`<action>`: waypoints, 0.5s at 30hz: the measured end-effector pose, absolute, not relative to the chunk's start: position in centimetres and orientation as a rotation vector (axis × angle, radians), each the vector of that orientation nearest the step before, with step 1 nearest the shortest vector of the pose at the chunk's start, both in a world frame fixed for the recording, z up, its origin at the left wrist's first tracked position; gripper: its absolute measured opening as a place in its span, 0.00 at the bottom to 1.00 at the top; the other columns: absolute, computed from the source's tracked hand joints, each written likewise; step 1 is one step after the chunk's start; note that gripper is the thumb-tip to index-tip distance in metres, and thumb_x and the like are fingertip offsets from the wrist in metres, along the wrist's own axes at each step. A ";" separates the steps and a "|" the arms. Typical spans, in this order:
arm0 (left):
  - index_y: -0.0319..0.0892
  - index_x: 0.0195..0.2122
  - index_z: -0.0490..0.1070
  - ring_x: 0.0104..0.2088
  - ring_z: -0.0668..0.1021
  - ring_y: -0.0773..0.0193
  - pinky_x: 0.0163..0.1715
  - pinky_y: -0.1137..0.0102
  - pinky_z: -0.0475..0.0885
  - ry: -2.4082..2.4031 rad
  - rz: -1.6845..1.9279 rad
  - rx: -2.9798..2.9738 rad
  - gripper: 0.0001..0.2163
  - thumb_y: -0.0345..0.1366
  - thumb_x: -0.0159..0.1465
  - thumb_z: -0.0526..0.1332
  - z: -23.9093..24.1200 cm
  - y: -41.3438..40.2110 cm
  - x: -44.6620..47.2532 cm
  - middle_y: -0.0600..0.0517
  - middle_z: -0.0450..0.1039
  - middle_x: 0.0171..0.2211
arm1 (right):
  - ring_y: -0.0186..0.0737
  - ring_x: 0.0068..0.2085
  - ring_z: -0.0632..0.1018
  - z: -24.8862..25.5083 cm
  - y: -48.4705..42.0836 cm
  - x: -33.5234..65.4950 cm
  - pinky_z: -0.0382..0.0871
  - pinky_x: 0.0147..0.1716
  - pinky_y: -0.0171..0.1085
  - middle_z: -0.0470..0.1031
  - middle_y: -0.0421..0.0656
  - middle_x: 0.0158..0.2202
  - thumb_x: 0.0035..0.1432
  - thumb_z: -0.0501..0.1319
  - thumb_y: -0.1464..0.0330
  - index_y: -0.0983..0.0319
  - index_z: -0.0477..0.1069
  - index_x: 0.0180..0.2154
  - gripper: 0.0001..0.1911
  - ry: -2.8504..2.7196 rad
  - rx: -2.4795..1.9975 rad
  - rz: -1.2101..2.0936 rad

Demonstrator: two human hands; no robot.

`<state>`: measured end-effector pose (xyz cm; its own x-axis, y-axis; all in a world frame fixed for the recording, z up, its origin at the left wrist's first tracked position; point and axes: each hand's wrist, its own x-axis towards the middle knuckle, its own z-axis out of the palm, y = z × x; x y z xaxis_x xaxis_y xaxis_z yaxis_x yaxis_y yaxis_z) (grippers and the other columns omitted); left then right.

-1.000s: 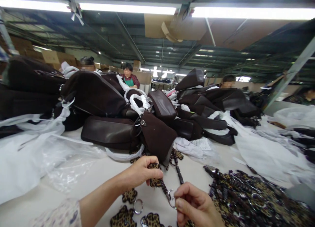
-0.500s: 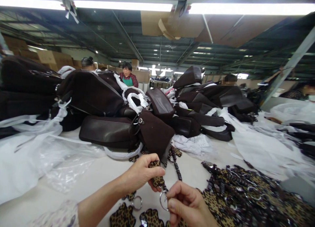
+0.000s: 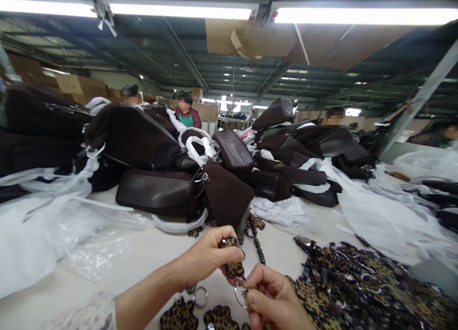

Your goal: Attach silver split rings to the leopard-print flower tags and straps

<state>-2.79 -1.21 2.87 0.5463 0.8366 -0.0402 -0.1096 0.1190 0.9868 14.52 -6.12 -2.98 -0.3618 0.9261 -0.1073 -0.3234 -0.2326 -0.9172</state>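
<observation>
My left hand (image 3: 207, 256) is closed around a small leopard-print charm (image 3: 234, 268), pinching it between thumb and fingers just above the white table (image 3: 150, 253). Right beside it, my right hand (image 3: 274, 299) pinches the metal key ring (image 3: 239, 292) that hangs from the charm's lower end. The two hands nearly touch. Below them lie loose leopard-print charms (image 3: 181, 315) with rings on the table.
A heap of leopard-print charms with dark straps (image 3: 358, 282) fills the table at the right. Dark brown bags (image 3: 157, 191) are piled across the middle, with clear plastic bags (image 3: 43, 225) at the left and white wrapping (image 3: 386, 211) at the right. Other people (image 3: 186, 110) work behind the pile.
My hands have come closer together, the right one moving left toward the charm, so the strap between them no longer shows. The ring now sits right under the left fingers.
</observation>
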 end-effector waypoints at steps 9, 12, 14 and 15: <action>0.41 0.31 0.64 0.28 0.80 0.61 0.27 0.70 0.75 0.615 0.633 1.252 0.16 0.41 0.52 0.70 2.8 -0.1 -4.4 0.50 0.77 0.27 | 0.31 0.17 0.75 -2.0 -6.5 15.1 0.70 0.20 0.28 0.76 0.37 0.14 0.46 0.74 0.54 0.61 0.74 0.27 0.18 -1.136 -1.042 1.415; 0.41 0.30 0.63 0.31 0.81 0.58 0.31 0.67 0.74 0.529 0.523 1.216 0.23 0.57 0.54 0.65 2.2 1.0 -5.4 0.46 0.78 0.29 | 0.34 0.21 0.76 -1.8 -6.8 16.0 0.70 0.24 0.29 0.76 0.38 0.17 0.53 0.70 0.57 0.59 0.77 0.28 0.13 -1.348 -1.122 1.049; 0.41 0.29 0.62 0.30 0.80 0.58 0.30 0.67 0.73 0.595 0.529 1.269 0.24 0.61 0.60 0.56 1.7 1.6 -5.7 0.48 0.76 0.25 | 0.35 0.22 0.76 -1.5 -6.9 16.6 0.69 0.24 0.29 0.76 0.38 0.20 0.56 0.67 0.61 0.58 0.77 0.29 0.08 -1.504 -1.126 0.832; 0.41 0.29 0.64 0.29 0.79 0.59 0.30 0.68 0.72 0.671 0.565 1.374 0.23 0.59 0.62 0.54 1.4 1.8 -5.8 0.49 0.75 0.24 | 0.36 0.23 0.76 -1.2 -7.0 17.0 0.69 0.24 0.29 0.76 0.38 0.20 0.56 0.67 0.63 0.57 0.77 0.29 0.06 -1.558 -1.125 0.742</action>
